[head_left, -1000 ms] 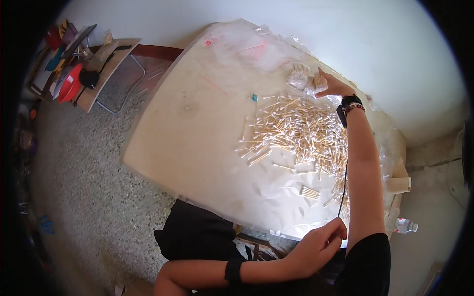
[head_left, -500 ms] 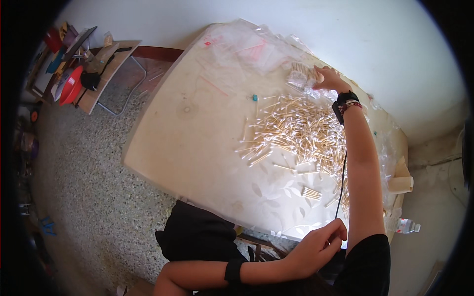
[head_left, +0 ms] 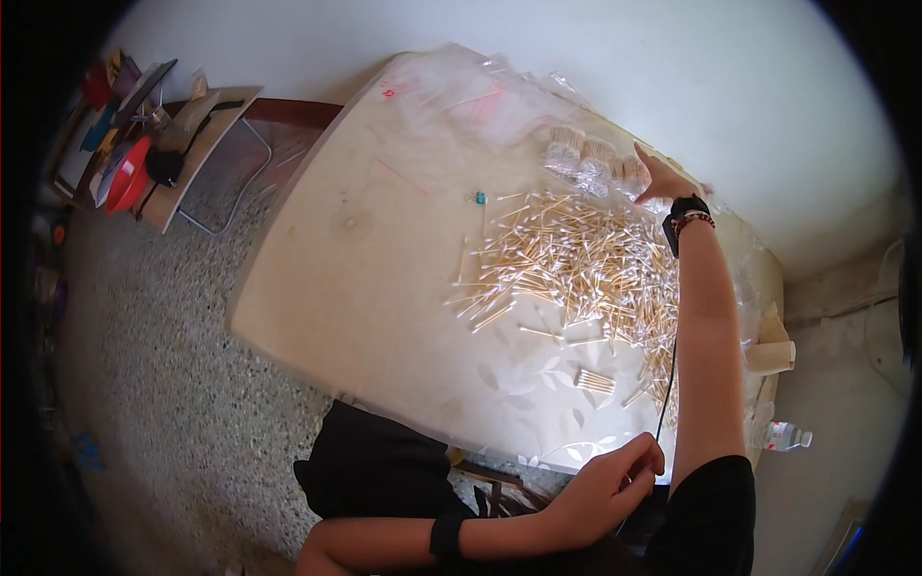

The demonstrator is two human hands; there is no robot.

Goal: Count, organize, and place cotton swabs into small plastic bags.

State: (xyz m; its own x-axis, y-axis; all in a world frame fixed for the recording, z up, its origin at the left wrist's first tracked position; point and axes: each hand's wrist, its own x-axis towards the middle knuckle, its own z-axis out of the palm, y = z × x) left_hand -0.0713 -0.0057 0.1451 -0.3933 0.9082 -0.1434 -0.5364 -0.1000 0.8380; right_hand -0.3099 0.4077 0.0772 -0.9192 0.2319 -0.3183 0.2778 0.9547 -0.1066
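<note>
Swabs (head_left: 576,259), broad tabletop (head_left: 384,278) leftward, right hand (head_left: 665,182) near edge (head_left: 609,119)

Pale wall (head_left: 576,48), dark red skirting (head_left: 307,112), speckled grey floor (head_left: 182,336), cream-topped table (head_left: 317,288), metal-legged side table (head_left: 213,139)

Glare whitens the table (head_left: 384,288) at near right — corners black, edges bent.

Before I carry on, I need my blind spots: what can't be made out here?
All in the head view:
- Left hand: its curled fingers hide the palm, so I can't tell whether it holds anything.
- Right hand: too small to tell whether it touches the bagged swab bundles.
- Swab pile: right part hidden by the right forearm.
- Blue object: too blurred to identify.
</note>
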